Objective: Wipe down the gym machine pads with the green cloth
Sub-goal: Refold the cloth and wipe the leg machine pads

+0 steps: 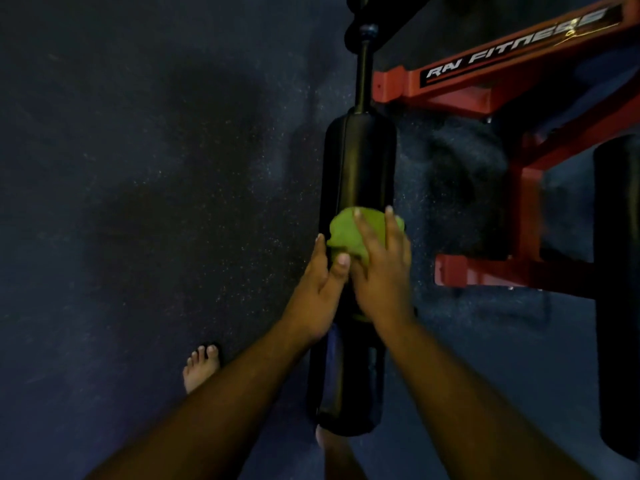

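A long black roller pad (358,161) runs from the frame's middle down toward me, mounted on a black bar. The green cloth (349,233) is bunched on the pad's middle. My right hand (384,271) lies flat on the cloth, fingers spread, pressing it against the pad. My left hand (317,292) grips the pad's left side just below the cloth, its thumb touching the cloth's lower edge. Part of the cloth is hidden under my right palm.
The red machine frame (485,81) with a white logo stands at the upper right. A second black roller pad (616,271) hangs at the right edge. Dark speckled rubber floor (138,202) spreads to the left. My bare feet (201,367) stand below the pad.
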